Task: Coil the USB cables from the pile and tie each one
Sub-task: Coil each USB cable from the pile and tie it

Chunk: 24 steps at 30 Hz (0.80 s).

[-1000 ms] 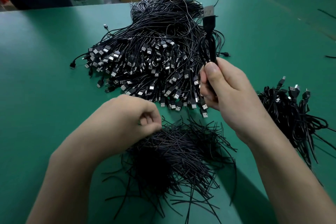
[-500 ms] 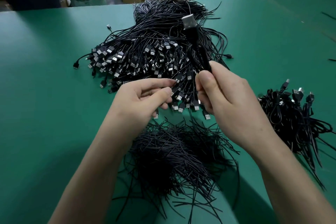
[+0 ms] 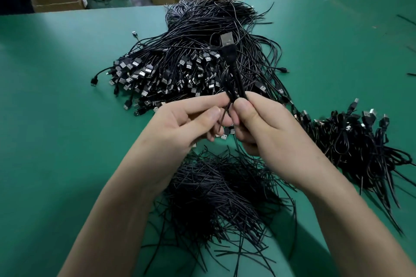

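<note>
— Which way does the folded black USB cable [image 3: 231,74] run?
— Long axis near-to-far, metal plug [image 3: 225,39] at the far end. The right hand [image 3: 265,128] clamps its near end, thumb over fingers.
— And the thin black wire tie [image 3: 222,117]?
— Pinched by the left hand [image 3: 180,126], meeting the cable's left side. No readable writing.

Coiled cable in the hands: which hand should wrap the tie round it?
Left, probably. The left hand pinches a thin tie right beside the coiled cable, while the right hand is busy gripping it.
</note>
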{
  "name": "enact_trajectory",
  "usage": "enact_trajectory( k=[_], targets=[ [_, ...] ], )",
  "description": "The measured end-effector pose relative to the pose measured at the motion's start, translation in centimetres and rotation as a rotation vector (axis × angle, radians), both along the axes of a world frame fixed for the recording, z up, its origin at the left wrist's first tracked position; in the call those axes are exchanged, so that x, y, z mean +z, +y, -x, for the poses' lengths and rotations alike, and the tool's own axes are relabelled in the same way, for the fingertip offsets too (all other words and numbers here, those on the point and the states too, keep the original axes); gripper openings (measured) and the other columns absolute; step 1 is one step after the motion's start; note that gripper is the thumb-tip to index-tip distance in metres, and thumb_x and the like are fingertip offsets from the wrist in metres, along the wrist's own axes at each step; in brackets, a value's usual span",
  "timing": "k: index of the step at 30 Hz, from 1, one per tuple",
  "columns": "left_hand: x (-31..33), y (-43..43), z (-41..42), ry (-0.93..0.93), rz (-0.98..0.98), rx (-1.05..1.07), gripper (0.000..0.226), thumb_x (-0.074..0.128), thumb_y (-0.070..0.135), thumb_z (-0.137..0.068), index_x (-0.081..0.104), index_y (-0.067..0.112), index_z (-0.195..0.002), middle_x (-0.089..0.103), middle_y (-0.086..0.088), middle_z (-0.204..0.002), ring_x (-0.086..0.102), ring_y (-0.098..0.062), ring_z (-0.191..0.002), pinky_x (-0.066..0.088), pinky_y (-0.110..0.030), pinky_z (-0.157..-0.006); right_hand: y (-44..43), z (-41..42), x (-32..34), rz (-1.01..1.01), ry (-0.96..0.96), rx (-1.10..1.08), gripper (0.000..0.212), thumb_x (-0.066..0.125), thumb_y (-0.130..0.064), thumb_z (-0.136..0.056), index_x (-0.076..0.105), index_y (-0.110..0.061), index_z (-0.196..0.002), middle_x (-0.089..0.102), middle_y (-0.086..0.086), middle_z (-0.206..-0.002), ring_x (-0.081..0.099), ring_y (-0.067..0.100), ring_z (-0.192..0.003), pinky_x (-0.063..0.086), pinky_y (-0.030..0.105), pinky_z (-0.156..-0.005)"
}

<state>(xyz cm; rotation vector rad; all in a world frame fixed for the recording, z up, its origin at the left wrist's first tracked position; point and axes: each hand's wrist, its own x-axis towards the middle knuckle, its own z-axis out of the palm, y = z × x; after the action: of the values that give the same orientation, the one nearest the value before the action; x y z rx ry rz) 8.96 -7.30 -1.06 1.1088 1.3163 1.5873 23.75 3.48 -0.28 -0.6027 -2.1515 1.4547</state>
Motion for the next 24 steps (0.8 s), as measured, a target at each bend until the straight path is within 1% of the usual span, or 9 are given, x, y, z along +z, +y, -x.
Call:
enact_trajectory(
  k=[3,6,9,11,12,15,20,22,24],
  targets=[
    [-0.4,0.1,0.1,0.037,-0.062,0.034,0.024,0.069,0.02,-0.091,0.082,0.034,-0.105,0.08,0.003,-0.093,0.072,-0.004,-0.091,0.054,-0.015,-0.082,-0.5,0.2,0.1,0.201,0.075,0.069,0.035,0.037,-0.024,-0.111,0.049,-0.012,-0.081,0.039,-0.005,-0.061,0.031,0.007,-0.05,0.029,0.018,-0.046],
    [-0.9,0.4,0.2,0.046,-0.117,0.061,0.016,0.081,0.023,-0.086,0.083,0.031,-0.1,0.079,0.004,-0.097,0.072,-0.006,-0.095,0.054,-0.018,-0.088,-0.9,0.3,0.3,0.273,0.103,0.108,0.036,0.036,-0.022,-0.111,0.047,-0.013,-0.078,0.036,0.0,-0.063,0.029,0.008,-0.052,0.029,0.017,-0.046],
    [-1.5,0.6,0.4,0.072,-0.16,0.063,0.013,0.071,0.02,-0.093,0.081,0.021,-0.101,0.073,0.009,-0.096,0.067,-0.002,-0.091,0.051,-0.016,-0.085,-1.0,0.1,0.6,0.323,0.112,0.143,0.035,0.036,-0.023,-0.11,0.047,-0.013,-0.079,0.038,-0.002,-0.063,0.032,0.009,-0.054,0.031,0.016,-0.047],
    [-1.7,0.7,0.4,0.006,-0.17,0.036,0.016,0.068,0.016,-0.098,0.079,0.015,-0.109,0.072,0.008,-0.1,0.065,0.0,-0.09,0.05,-0.015,-0.083,-1.0,0.0,0.7,0.372,0.135,0.166,0.034,0.037,-0.024,-0.11,0.047,-0.013,-0.08,0.038,-0.002,-0.063,0.033,0.011,-0.054,0.03,0.017,-0.047],
    [-1.9,0.7,0.4,-0.024,-0.172,0.028,0.02,0.068,0.017,-0.095,0.079,0.016,-0.111,0.072,0.008,-0.102,0.066,-0.001,-0.092,0.051,-0.015,-0.083,-1.0,-0.1,0.8,0.387,0.141,0.171,0.034,0.037,-0.025,-0.11,0.047,-0.013,-0.08,0.037,-0.002,-0.064,0.033,0.012,-0.054,0.03,0.017,-0.047],
    [-2.0,1.0,0.1,-0.052,-0.196,0.033,0.018,0.075,0.012,-0.091,0.081,0.017,-0.108,0.073,0.008,-0.098,0.067,-0.004,-0.09,0.052,-0.017,-0.082,-1.0,-0.2,0.9,0.399,0.138,0.171,0.035,0.037,-0.026,-0.11,0.047,-0.014,-0.079,0.035,-0.003,-0.063,0.031,0.012,-0.052,0.029,0.016,-0.047],
    [-2.4,1.5,-0.6,-0.031,-0.219,0.076,0.012,0.068,0.015,-0.094,0.078,0.014,-0.088,0.07,0.002,-0.084,0.066,-0.014,-0.085,0.052,-0.025,-0.083,-1.0,-0.2,0.8,0.333,0.046,0.174,0.034,0.036,-0.022,-0.11,0.046,-0.012,-0.079,0.04,-0.007,-0.06,0.033,0.006,-0.05,0.031,0.014,-0.046],
    [-2.7,1.6,-0.7,-0.042,-0.205,0.087,0.013,0.069,0.019,-0.093,0.079,0.012,-0.089,0.069,0.0,-0.09,0.065,-0.015,-0.09,0.051,-0.028,-0.087,-0.7,-0.3,0.9,0.317,0.005,0.192,0.034,0.037,-0.021,-0.11,0.047,-0.012,-0.078,0.04,-0.009,-0.059,0.034,0.003,-0.05,0.031,0.014,-0.046],
    [-3.0,1.7,-0.8,-0.069,-0.175,0.086,0.02,0.073,0.027,-0.091,0.079,0.007,-0.095,0.067,-0.007,-0.097,0.063,-0.019,-0.098,0.051,-0.035,-0.094,-0.5,-0.6,1.0,0.327,-0.01,0.228,0.035,0.037,-0.022,-0.11,0.047,-0.013,-0.078,0.04,-0.01,-0.059,0.034,0.003,-0.05,0.031,0.014,-0.047]
  ],
)
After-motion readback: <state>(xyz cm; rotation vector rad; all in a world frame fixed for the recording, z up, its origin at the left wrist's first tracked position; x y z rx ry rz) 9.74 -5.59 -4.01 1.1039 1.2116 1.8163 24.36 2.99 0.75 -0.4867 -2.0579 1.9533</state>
